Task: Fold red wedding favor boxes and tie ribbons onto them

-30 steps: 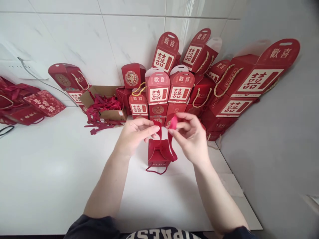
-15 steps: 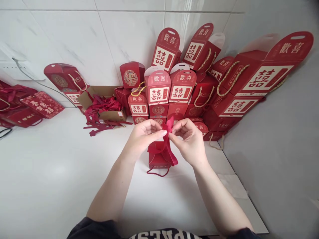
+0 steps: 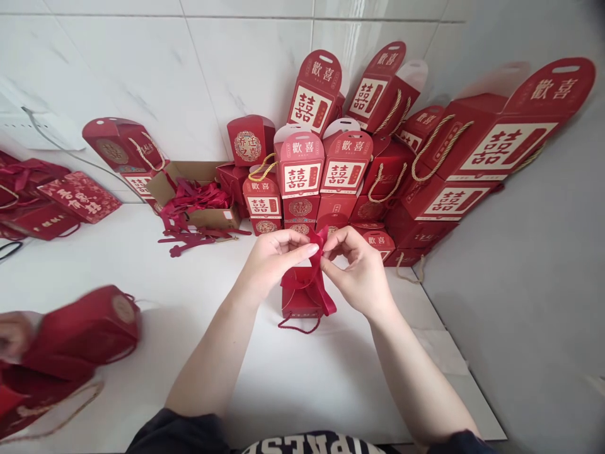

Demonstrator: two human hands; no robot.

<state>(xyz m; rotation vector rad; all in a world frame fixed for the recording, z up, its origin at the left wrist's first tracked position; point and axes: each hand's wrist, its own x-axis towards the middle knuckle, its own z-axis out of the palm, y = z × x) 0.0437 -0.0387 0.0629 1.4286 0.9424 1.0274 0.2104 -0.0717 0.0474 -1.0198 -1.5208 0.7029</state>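
Ribbon (image 3: 326,299) is reaching up from the box (image 3: 299,306), nearer than the stack (image 3: 301,180); left hand (image 3: 276,258) and right hand (image 3: 357,265) are pinching the ribbon, and uneven pulling could be risking a slipped fold or a tipped box
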